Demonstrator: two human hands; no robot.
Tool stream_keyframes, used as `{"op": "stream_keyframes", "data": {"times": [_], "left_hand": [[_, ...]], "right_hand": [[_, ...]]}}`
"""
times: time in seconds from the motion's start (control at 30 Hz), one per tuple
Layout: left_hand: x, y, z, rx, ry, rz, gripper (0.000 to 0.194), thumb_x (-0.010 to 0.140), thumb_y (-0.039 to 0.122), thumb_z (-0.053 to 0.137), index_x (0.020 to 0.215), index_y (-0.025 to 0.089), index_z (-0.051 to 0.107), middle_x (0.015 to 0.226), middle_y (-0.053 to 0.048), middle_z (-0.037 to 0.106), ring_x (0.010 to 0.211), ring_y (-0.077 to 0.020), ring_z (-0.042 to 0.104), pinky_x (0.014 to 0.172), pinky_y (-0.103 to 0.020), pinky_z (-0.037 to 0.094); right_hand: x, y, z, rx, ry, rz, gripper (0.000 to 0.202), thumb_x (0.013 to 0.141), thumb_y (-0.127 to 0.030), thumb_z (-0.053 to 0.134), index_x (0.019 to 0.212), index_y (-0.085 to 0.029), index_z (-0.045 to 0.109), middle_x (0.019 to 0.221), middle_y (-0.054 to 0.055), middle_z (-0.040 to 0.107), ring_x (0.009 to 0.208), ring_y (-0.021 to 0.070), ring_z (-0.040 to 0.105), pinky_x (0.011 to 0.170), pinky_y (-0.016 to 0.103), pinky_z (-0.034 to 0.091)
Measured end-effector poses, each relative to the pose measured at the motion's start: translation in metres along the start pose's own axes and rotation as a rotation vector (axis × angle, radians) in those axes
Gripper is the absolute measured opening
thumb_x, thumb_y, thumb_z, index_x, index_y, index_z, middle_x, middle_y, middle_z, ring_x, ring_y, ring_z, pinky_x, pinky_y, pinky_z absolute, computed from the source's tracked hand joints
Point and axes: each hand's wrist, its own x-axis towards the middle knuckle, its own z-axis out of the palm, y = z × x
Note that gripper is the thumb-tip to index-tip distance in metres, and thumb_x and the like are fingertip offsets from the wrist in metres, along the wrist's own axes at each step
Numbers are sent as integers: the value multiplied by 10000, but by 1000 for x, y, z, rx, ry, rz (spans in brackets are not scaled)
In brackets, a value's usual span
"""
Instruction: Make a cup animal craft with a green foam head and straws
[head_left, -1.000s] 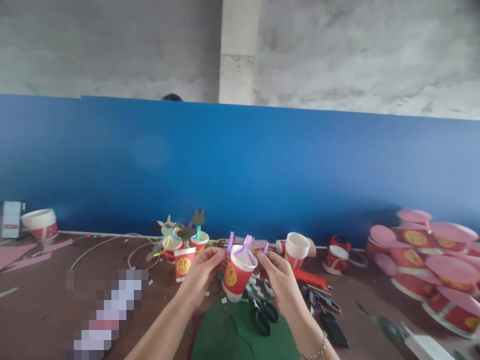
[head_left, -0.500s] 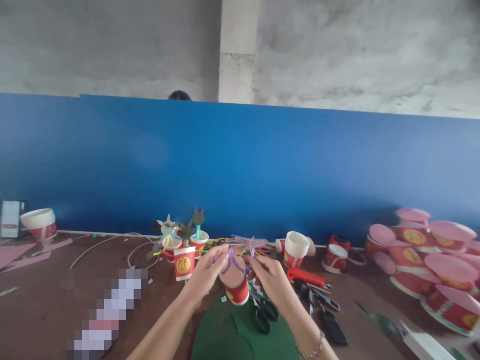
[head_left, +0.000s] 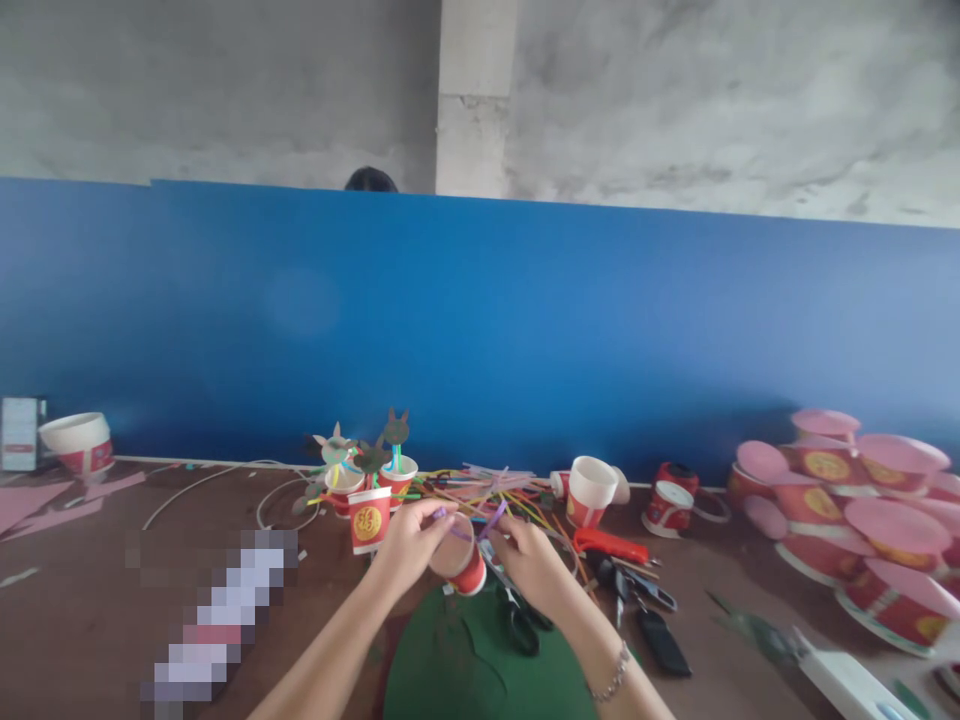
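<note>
My left hand (head_left: pixel 411 540) is closed, pinching a purple strip (head_left: pixel 493 521) at the rim of a red-and-white paper cup (head_left: pixel 469 575). Its mouth is tilted toward the left, and part of the strip shows across it. On the other side, my right hand (head_left: pixel 531 558) pinches another part of the strip, which slants up from the fingertips. Whether the left fingers also grip the cup is hard to see. Below the hands, black-handled scissors (head_left: pixel 519 622) lie on a green round mat (head_left: pixel 450 670).
Cups with animal cutouts (head_left: pixel 396 430) stand behind my left hand, near loose coloured strips (head_left: pixel 502 482). To the right are a white-rimmed cup (head_left: pixel 591 490), a red tool (head_left: pixel 611 545), keys (head_left: pixel 664 640), a glue gun (head_left: pixel 840 670) and stacked pink-topped cups (head_left: pixel 896 535). A blue partition (head_left: pixel 480 330) stands behind.
The cup has tipped further, its mouth turning to the left. The right-hand part of the purple strip now slants instead of standing upright. Both hands have shifted slightly.
</note>
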Motion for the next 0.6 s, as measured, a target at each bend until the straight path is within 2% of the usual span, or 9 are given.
{"op": "stream_keyframes", "data": {"times": [0.1, 0.2, 0.4, 0.6], "left_hand": [[-2, 10, -9, 160, 75, 37, 237, 705, 310, 637, 892, 199, 730, 932, -75, 720, 878, -254, 626, 777, -296, 434], [-2, 14, -14, 308, 115, 31, 219, 702, 277, 622, 880, 210, 731, 920, -80, 724, 875, -271, 630, 777, -317, 426], [1, -2, -15, 435, 88, 46, 181, 692, 237, 622, 836, 222, 731, 910, -109, 720, 894, -303, 623, 789, -341, 398], [2, -4, -16, 397, 98, 63, 438, 716, 344, 622, 1130, 201, 616, 912, -99, 706, 901, -282, 625, 812, -349, 409]], "right_hand": [[-1, -2, -5, -99, -21, -9, 279, 834, -235, 406, 814, -140, 668, 669, 37, 654, 629, 164, 579, 566, 225, 380], [-2, -1, -6, -209, -65, 23, 291, 830, -208, 414, 910, -153, 688, 746, 60, 694, 686, 178, 614, 610, 230, 392], [-11, 3, 3, -507, -208, 4, 293, 808, -140, 419, 748, -189, 702, 733, 58, 714, 706, 181, 646, 596, 224, 371], [-14, -1, 12, -605, -273, 2, 280, 807, -164, 431, 802, -217, 706, 831, 48, 731, 795, 200, 664, 643, 245, 406]]}}
